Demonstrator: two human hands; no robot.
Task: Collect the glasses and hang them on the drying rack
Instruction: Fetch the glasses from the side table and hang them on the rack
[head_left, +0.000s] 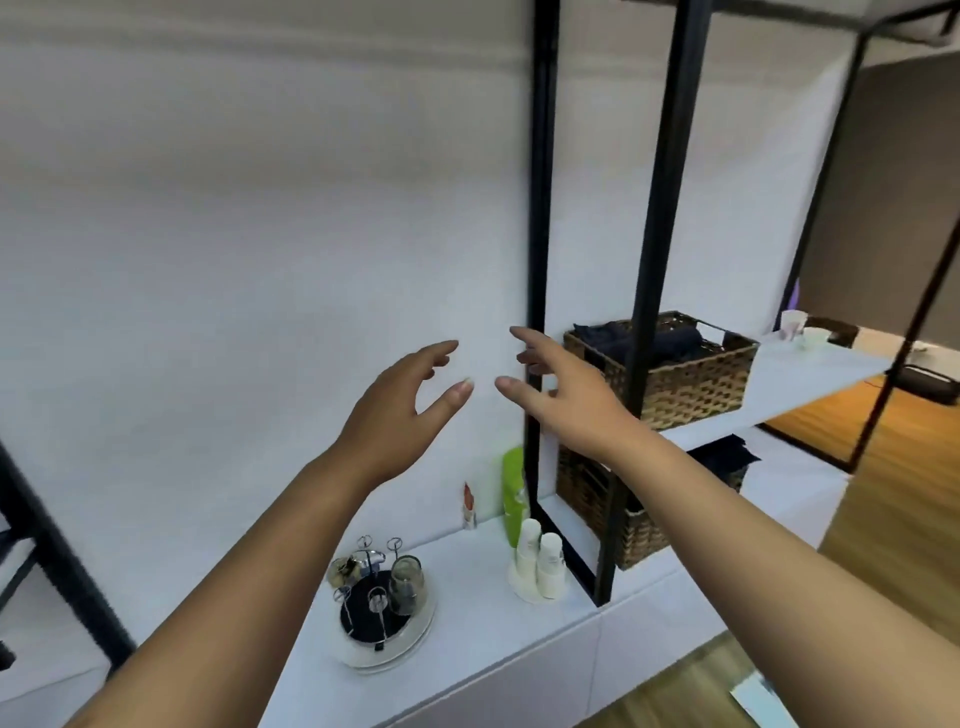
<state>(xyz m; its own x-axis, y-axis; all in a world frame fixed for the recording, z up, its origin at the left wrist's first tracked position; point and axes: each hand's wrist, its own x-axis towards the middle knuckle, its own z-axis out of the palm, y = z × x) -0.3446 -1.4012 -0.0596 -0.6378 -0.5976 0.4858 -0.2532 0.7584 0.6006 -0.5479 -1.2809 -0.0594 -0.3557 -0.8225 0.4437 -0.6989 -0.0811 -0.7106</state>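
A round drying rack (382, 626) with a black base on a white tray stands on the low white ledge, thin wire pegs rising from it. One clear glass (407, 583) hangs upside down on a peg at its right; a second glass (345, 568) sits at its back left. My left hand (402, 408) and my right hand (563, 392) are raised in front of the white wall, well above the rack, fingers spread, both holding nothing.
Black shelf posts (540, 260) rise right of my hands. Wicker baskets (691, 374) with dark cloth sit on the white shelves. On the ledge stand two white bottles (540, 558) and a green pouch (513, 493). White cups (802, 330) are at the far right.
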